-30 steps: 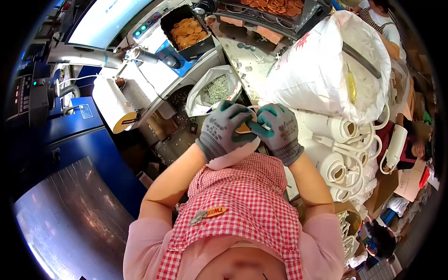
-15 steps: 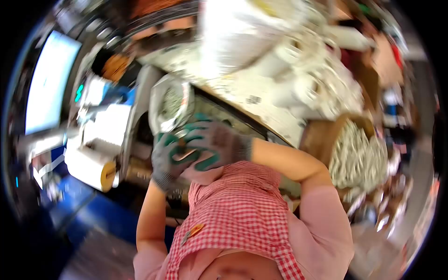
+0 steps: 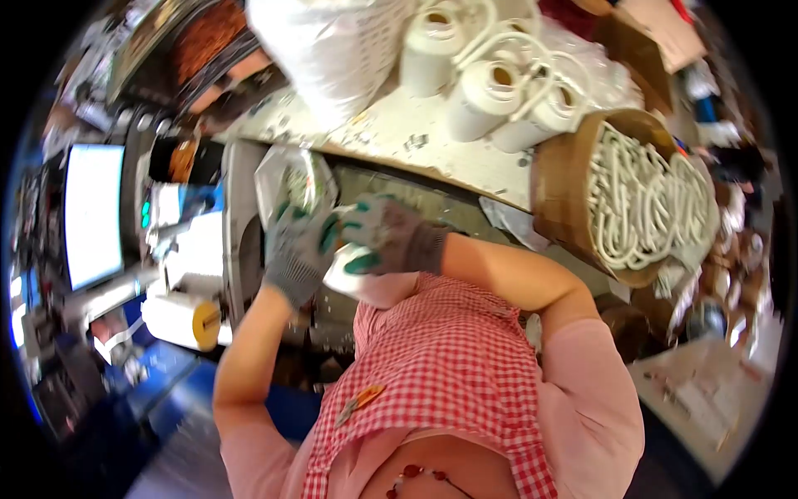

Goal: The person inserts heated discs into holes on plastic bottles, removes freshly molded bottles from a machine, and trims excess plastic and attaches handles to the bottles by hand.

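A smooth white piece [image 3: 374,284] with a rounded outline sits just in front of the apron [image 3: 440,349], its curved side toward the wearer. The right hand [image 3: 382,234] grips it, covering the upper part, so that end's shape is hidden.

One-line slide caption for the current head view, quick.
Gloved right hand holding a white part, left hand close beside it, by a checked apron; white looped pieces in a brown box.
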The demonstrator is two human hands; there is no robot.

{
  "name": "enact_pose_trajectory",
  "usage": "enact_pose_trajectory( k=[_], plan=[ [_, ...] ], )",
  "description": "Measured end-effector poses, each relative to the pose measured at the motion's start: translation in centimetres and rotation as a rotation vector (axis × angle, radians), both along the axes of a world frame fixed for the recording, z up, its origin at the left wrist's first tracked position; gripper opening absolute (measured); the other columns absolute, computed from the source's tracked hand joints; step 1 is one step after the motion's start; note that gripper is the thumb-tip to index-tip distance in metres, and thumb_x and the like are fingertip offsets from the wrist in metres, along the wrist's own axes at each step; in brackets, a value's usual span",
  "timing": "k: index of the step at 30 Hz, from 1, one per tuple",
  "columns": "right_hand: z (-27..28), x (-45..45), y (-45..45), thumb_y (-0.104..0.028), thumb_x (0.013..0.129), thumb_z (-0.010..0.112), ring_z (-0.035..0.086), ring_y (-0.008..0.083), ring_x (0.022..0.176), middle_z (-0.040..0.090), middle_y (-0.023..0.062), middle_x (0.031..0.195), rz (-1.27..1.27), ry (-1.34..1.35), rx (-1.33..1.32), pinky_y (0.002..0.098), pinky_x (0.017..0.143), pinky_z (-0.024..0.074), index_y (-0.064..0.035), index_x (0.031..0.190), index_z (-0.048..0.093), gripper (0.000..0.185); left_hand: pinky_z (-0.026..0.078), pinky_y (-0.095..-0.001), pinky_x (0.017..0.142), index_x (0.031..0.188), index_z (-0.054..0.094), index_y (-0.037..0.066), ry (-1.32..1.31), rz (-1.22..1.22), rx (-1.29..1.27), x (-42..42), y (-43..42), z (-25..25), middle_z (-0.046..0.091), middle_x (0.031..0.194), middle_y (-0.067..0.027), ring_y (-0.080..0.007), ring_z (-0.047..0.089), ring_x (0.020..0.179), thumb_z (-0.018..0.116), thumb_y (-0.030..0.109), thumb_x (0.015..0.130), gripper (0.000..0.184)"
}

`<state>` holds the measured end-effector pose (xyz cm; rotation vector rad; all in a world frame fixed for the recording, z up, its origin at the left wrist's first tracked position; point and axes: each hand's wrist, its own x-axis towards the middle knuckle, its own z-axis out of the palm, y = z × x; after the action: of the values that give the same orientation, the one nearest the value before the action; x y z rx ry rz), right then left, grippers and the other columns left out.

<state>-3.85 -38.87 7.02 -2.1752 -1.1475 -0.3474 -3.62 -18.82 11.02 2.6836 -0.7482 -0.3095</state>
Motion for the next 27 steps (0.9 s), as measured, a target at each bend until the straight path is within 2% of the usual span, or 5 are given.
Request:
enact_pose_trajectory(
  k=[4, 9, 14, 18, 27],
  plan=[
    [3.8, -2.0, -6.3, -0.036, 0.085, 0.061, 0.061, 0.0222, 0.082, 0.066, 0.0045, 0.092, 0.036, 0.268, -0.368, 0.035, 0.072, 0.0518, -0.0154, 0.085, 0.066, 0.021, 0.043, -0.0435, 0.094, 0.104, 0.072, 0.019, 0.035, -0.205, 0.549, 0.7, -9.7, 3.6, 0.065, 0.111, -0.0097, -0.0313, 0.055, 0.108, 0.069, 0.032, 0.076, 0.031],
    [-0.8, -6.2, -12.8, -0.038, 0.085, 0.06, 0.059, 0.0212, 0.081, 0.064, 0.0032, 0.085, -0.179, 0.183, -0.214, 0.0348, 0.073, 0.0498, -0.0163, 0.077, 0.069, 0.025, 0.041, -0.0481, 0.095, 0.099, 0.071, 0.015, -0.256, -0.287, 0.401, -0.5, -16.9, 2.6, 0.054, 0.113, -0.0108, -0.0346, 0.046, 0.116, 0.072, 0.039, 0.068, 0.039],
    [0.9, -8.1, -18.5, -0.042, 0.087, 0.055, 0.057, 0.0212, 0.092, 0.062, 0.0027, 0.093, -0.289, 0.072, -0.139, 0.036, 0.076, 0.0492, -0.0175, 0.084, 0.066, 0.027, 0.05, -0.0398, 0.094, 0.104, 0.069, 0.014, 0.374, -0.207, 0.24, 0.5, -21.5, 2.6, 0.06, 0.121, -0.012, -0.0291, 0.059, 0.112, 0.075, 0.02, 0.07, 0.035],
    [3.0, -8.9, -21.1, -0.039, 0.086, 0.058, 0.056, 0.021, 0.099, 0.059, 0.0024, 0.101, -0.23, 0.278, -0.265, 0.0363, 0.082, 0.0487, -0.018, 0.097, 0.064, 0.025, 0.052, -0.0403, 0.086, 0.111, 0.065, 0.016, -0.129, -0.373, 0.274, -0.9, -23.7, 3.6, 0.067, 0.104, -0.0107, -0.0278, 0.066, 0.094, 0.077, 0.025, 0.07, 0.043],
    [1.4, -9.3, -15.1, -0.023, 0.073, 0.075, 0.048, 0.0397, 0.099, 0.051, 0.0163, 0.104, -0.136, 0.175, 0.097, 0.0536, 0.08, 0.0413, -0.0061, 0.095, 0.052, 0.035, 0.051, -0.0394, 0.086, 0.114, 0.061, 0.006, 0.285, -0.132, 0.399, -1.7, -19.6, 5.4, 0.068, 0.104, -0.0157, -0.0332, 0.066, 0.1, 0.081, 0.025, 0.062, 0.058]
  ],
)
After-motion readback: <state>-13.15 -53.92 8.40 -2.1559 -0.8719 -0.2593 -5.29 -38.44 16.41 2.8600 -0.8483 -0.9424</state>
